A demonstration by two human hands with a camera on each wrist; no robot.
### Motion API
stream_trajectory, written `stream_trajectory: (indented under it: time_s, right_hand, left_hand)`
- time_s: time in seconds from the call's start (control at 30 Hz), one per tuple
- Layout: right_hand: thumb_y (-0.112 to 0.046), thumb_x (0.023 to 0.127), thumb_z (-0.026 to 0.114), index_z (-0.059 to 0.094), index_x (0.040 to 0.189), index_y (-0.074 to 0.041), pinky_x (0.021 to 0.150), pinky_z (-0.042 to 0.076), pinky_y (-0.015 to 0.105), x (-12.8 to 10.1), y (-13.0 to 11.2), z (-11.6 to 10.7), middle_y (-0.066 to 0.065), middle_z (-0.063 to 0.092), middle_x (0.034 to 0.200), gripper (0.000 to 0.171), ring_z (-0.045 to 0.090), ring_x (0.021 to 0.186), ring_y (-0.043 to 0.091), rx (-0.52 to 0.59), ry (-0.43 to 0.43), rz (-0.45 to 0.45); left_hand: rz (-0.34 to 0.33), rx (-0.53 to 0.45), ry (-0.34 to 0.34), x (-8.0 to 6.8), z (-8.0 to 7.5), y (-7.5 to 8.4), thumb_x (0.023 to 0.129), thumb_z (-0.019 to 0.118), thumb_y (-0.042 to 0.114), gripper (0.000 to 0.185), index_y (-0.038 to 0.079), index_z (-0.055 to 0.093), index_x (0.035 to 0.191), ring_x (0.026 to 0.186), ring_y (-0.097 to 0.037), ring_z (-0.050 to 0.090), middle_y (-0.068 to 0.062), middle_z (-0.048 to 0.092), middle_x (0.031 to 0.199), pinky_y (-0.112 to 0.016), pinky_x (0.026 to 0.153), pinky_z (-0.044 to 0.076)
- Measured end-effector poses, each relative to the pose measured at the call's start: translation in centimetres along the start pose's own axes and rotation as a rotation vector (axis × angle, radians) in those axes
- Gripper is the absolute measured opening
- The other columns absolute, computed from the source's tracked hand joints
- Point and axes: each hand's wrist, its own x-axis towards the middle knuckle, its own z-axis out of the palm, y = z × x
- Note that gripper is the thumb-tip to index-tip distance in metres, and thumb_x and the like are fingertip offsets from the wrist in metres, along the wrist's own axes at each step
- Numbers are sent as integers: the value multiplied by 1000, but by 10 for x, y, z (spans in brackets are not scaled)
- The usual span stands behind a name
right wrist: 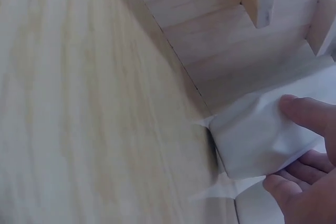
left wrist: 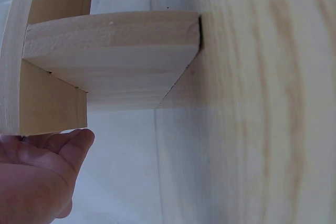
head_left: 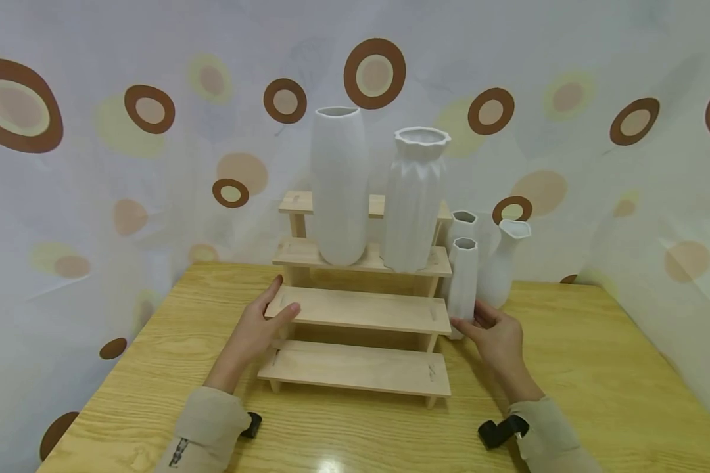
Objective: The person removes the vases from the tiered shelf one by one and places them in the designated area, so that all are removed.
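Note:
A pale wooden tiered display stand (head_left: pixel 357 309) stands on the table. My left hand (head_left: pixel 254 332) grips the left end of its second-lowest shelf, thumb lying over the top; the left wrist view shows its fingertips (left wrist: pixel 81 137) at the board's edge. To the right of the stand, my right hand (head_left: pixel 499 338) holds a slim white vase (head_left: pixel 463 279) low on its body, thumb on one side and fingers on the other. In the right wrist view that vase (right wrist: pixel 257 135) has its base close over the table, beside the stand's side panel (right wrist: pixel 215 51).
A tall smooth white vase (head_left: pixel 339 190) and a pleated white vase (head_left: pixel 413 203) stand on the second shelf from the top. Behind the held vase are another white vase (head_left: pixel 464 218) and a flared-neck white vase (head_left: pixel 499 269). A patterned cloth (head_left: pixel 355 39) hangs behind the table (head_left: pixel 580 368).

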Motion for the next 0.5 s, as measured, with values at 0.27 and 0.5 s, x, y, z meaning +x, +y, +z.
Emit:
stream_trajectory:
  time_s: [0.27, 0.5]
  right_hand:
    - [-22, 83, 83, 53, 139, 4, 80, 51, 15, 3, 0, -6, 23, 56, 134, 69, 55, 121, 33, -11, -65, -8]
    - [-18, 83, 83, 53, 140, 3, 79, 50, 13, 3, -1, -4, 24, 55, 135, 68, 56, 121, 33, -17, -51, -24]
  left_hand:
    - [15, 4, 9, 10, 2, -23, 100, 59, 39, 79, 9, 15, 159, 149, -29, 6, -6, 12, 163, -53, 117, 15]
    - [30, 9, 19, 15, 2, -36, 98, 59, 47, 82, 14, 16, 159, 149, -25, 7, -1, 14, 163, -51, 117, 16]
